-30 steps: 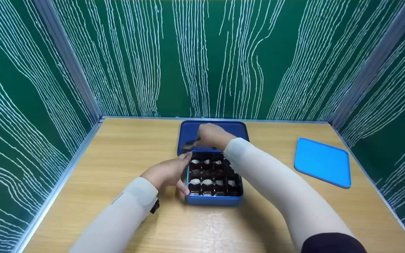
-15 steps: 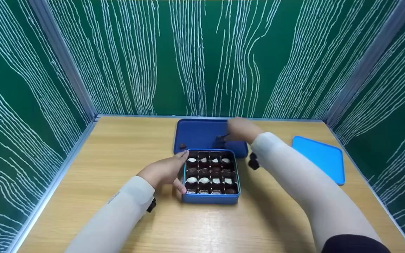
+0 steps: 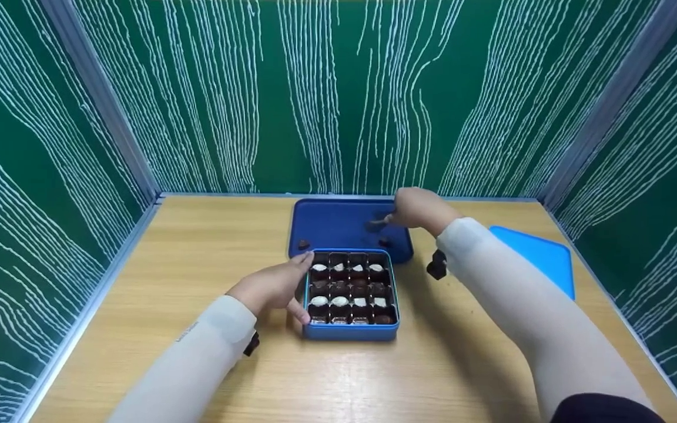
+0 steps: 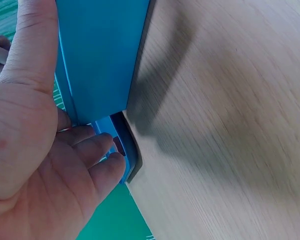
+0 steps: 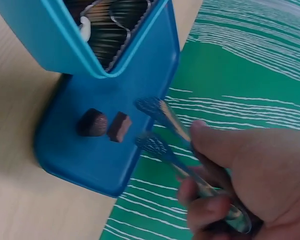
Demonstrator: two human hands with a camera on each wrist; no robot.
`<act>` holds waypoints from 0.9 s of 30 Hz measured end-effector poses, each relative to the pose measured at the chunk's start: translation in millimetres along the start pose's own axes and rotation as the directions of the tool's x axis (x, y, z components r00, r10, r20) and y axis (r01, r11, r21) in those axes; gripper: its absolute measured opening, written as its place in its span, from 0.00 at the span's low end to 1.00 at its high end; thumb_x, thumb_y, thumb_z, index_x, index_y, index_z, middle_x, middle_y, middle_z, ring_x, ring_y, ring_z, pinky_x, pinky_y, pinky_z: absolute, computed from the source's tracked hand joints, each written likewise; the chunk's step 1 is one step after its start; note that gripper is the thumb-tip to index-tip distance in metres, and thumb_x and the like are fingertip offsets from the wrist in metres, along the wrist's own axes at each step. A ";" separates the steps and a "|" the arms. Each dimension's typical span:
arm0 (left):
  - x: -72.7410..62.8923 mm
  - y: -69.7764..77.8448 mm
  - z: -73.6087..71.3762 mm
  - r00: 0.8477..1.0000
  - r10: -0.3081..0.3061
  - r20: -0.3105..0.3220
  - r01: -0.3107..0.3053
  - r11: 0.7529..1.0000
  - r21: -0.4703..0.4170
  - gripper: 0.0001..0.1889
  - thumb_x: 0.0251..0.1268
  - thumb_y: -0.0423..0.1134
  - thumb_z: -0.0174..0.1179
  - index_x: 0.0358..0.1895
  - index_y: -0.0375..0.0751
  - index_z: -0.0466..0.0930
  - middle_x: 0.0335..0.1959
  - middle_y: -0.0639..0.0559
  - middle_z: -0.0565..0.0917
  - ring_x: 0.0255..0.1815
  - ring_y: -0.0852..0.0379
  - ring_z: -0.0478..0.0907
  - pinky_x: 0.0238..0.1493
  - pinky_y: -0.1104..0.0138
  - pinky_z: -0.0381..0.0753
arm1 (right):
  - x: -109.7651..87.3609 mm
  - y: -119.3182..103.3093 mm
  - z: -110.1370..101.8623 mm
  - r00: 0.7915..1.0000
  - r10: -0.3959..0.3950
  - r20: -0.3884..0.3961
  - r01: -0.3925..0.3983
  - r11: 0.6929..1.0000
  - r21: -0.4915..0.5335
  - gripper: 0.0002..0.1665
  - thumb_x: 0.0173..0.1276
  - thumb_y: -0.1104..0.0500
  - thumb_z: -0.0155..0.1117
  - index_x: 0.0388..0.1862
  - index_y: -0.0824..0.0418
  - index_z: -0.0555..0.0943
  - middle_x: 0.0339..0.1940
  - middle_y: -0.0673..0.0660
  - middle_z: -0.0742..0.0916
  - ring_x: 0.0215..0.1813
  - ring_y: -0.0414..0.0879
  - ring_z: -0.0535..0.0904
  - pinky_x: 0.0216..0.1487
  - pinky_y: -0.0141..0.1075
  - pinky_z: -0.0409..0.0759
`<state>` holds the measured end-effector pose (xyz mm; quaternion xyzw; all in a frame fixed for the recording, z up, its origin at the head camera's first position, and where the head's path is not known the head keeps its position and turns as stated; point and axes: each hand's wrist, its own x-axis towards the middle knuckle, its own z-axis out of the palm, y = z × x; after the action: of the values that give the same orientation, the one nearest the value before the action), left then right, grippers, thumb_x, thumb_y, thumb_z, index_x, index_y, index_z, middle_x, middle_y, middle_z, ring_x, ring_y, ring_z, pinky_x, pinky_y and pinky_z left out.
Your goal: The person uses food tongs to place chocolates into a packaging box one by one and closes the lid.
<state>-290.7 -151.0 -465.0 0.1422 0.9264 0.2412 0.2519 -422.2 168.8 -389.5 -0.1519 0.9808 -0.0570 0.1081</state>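
In the head view, my left hand (image 3: 268, 288) grips the left side of a blue box (image 3: 351, 332) of chocolates, thumb at the near corner, fingers at the far one. The left wrist view shows those fingers curled around a corner of the box. My right hand (image 3: 421, 208) holds small metal tongs (image 5: 152, 145), their tips spread with nothing between them. Below the tips, a domed brown chocolate (image 5: 92, 123) and a block-shaped chocolate (image 5: 120, 126) lie on a dark blue tray (image 3: 338, 220). Another brown chocolate (image 3: 304, 243) sits near the tray's left end.
Directly behind the box lies the tray, close to the green back wall (image 3: 291, 117) with white lines. A light blue lid (image 3: 541, 258) rests at the right, partly behind my right forearm. Divided compartments (image 3: 351, 286) inside the box hold white and brown chocolates.
My right hand has moved right with the tongs, from the tray's left part toward its right end. A chocolate now shows there, clear of the tongs. My left hand stays on the box.
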 end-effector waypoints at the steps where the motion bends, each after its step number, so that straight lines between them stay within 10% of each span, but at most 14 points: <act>1: 0.2 0.5 0.0 1.000 0.000 0.002 0.000 1.000 0.001 0.82 0.47 0.52 0.88 0.96 0.54 0.30 0.98 0.51 0.32 0.97 0.36 0.46 0.97 0.40 0.43 | -1.5 -0.2 -1.2 1.000 0.003 0.012 -0.003 1.000 -0.018 0.17 0.83 0.48 0.72 0.39 0.61 0.87 0.34 0.54 0.87 0.35 0.49 0.81 0.41 0.44 0.84; 14: 2.7 -0.6 1.1 1.000 -0.016 0.011 0.016 1.000 0.010 0.83 0.46 0.53 0.88 0.96 0.55 0.29 0.98 0.52 0.31 0.97 0.37 0.47 0.98 0.41 0.43 | -10.3 0.6 1.9 1.000 0.028 0.009 -0.026 0.991 -0.134 0.33 0.68 0.43 0.87 0.55 0.69 0.88 0.53 0.64 0.95 0.49 0.54 0.88 0.62 0.55 0.92; 27: 3.6 -2.5 0.0 1.000 -0.005 0.007 0.005 1.000 0.027 0.82 0.48 0.51 0.89 0.96 0.54 0.29 0.99 0.52 0.31 0.97 0.36 0.45 0.97 0.40 0.46 | -3.8 -4.3 7.7 0.999 0.030 -0.017 -0.033 0.979 -0.203 0.31 0.75 0.44 0.81 0.58 0.69 0.88 0.56 0.67 0.94 0.56 0.60 0.92 0.65 0.58 0.92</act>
<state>-294.1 -151.8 -467.7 0.1441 0.9290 0.2277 0.2537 -415.7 165.2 -395.6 -0.1463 0.9845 0.0443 0.0860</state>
